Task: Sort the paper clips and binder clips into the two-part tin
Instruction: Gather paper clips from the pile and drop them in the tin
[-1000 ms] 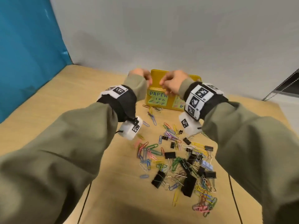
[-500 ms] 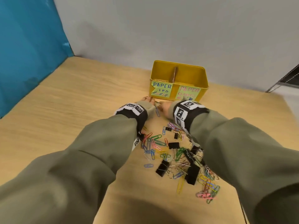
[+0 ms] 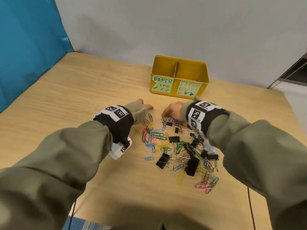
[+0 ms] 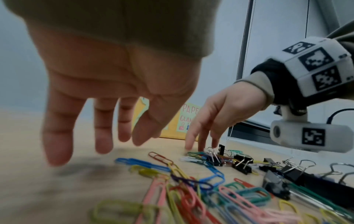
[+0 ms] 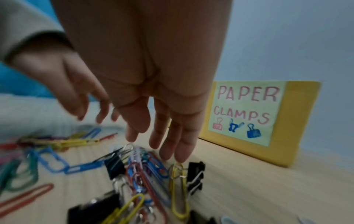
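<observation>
One yellow tin (image 3: 179, 75), two compartments, two labels. Two hands: left hand (image 4: 107, 84), right hand (image 5: 153, 84), one marker wristband each. Black binder clips (image 3: 174, 139): roughly a dozen, exact count unclear in tangle. Coloured paper clips (image 3: 157, 135): several dozen, overlapping, uncountable.

Tin (image 3: 180, 75) near the table's (image 3: 66, 100) far edge, clip pile (image 3: 176, 146) before it toward the near edge, left hand (image 3: 141, 105) and right hand (image 3: 172, 110) between them.
</observation>
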Available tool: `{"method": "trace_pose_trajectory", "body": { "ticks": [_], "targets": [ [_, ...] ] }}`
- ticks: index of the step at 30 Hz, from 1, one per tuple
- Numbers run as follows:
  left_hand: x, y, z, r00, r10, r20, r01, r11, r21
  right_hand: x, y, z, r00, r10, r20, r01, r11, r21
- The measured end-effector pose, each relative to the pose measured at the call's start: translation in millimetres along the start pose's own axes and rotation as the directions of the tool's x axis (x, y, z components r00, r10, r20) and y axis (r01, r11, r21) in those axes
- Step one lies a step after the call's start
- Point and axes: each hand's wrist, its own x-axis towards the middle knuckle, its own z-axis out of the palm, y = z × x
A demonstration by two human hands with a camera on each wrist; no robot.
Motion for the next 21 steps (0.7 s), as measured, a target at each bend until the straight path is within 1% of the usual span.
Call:
{"method": "trace_pose_trajectory", "body": {
  "ticks": [1, 2, 3, 4, 5, 6, 8, 9, 11, 14, 16, 17, 19, 20, 21],
  "targets": [
    [-5.2, 0.0, 3.2, 1.000, -0.007, -0.001, 0.007, 1.000, 0.009, -2.2, 4.1, 0.1, 1.000, 0.008, -0.029, -0.007, 0.999, 0.037],
    [-10.0, 1.2, 6.3, 1.000, 0.006, -0.004, -0.006, 1.000, 0.022, -4.2, 8.3, -1.1, 0.998, 0.048, -0.047, -0.046, 0.998, 0.032],
    [-14.3, 2.2, 11.1, 0.999, 0.032, -0.003, -0.032, 0.999, 0.033, -4.7, 13.6, -1.3, 0.993, 0.108, -0.056, -0.109, 0.994, -0.007],
    [-19.6, 4.4, 14.8, 0.998, 0.061, -0.006, -0.060, 0.997, 0.038, -4.6, 18.5, -0.7, 0.984, 0.170, -0.056, -0.175, 0.981, -0.089],
    [-23.6, 6.1, 18.0, 0.997, 0.079, -0.013, -0.078, 0.997, 0.029, -4.0, 22.3, 1.1, 0.976, 0.212, -0.059, -0.219, 0.963, -0.159],
    [-28.3, 7.0, 20.4, 0.996, 0.088, -0.026, -0.088, 0.996, 0.012, -5.2, 22.7, 4.5, 0.971, 0.230, -0.071, -0.239, 0.953, -0.187],
    [-36.3, 6.2, 21.5, 0.994, 0.078, -0.071, -0.080, 0.996, -0.028, -4.1, 14.7, 10.9, 0.976, 0.186, -0.113, -0.201, 0.970, -0.136],
    [-40.6, 4.3, 21.8, 0.995, 0.056, -0.079, -0.061, 0.997, -0.053, -3.8, 7.1, 13.0, 0.983, 0.142, -0.118, -0.153, 0.985, -0.082],
    [-48.7, 0.2, 22.6, 0.999, 0.000, -0.052, -0.004, 0.997, -0.079, -5.3, -11.2, 15.6, 0.994, 0.053, -0.098, -0.046, 0.996, 0.074],
    [-55.0, -2.3, 26.5, 0.998, -0.067, -0.018, 0.066, 0.996, -0.062, -9.2, -27.6, 17.8, 0.996, -0.074, -0.054, 0.087, 0.952, 0.293],
    [-56.1, -1.4, 29.7, 0.997, -0.082, -0.009, 0.081, 0.994, -0.077, -13.7, -24.6, 18.5, 0.995, -0.097, -0.039, 0.104, 0.913, 0.395],
    [-56.2, 0.2, 31.0, 0.997, -0.077, -0.007, 0.077, 0.994, -0.081, -14.7, -20.5, 17.8, 0.994, -0.081, -0.067, 0.101, 0.910, 0.401],
    [-56.0, 5.1, 32.3, 0.998, -0.061, 0.006, 0.061, 0.995, -0.078, -16.5, -11.5, 16.5, 0.990, -0.041, -0.138, 0.084, 0.941, 0.329],
    [-55.7, 8.8, 32.1, 0.999, -0.052, 0.017, 0.053, 0.996, -0.067, -18.0, -8.5, 17.9, 0.990, -0.035, -0.138, 0.073, 0.957, 0.281],
    [-54.6, 12.6, 31.6, 0.999, -0.043, 0.029, 0.044, 0.998, -0.047, -19.4, -6.9, 20.0, 0.994, -0.034, -0.102, 0.056, 0.973, 0.223]
  ]
}}
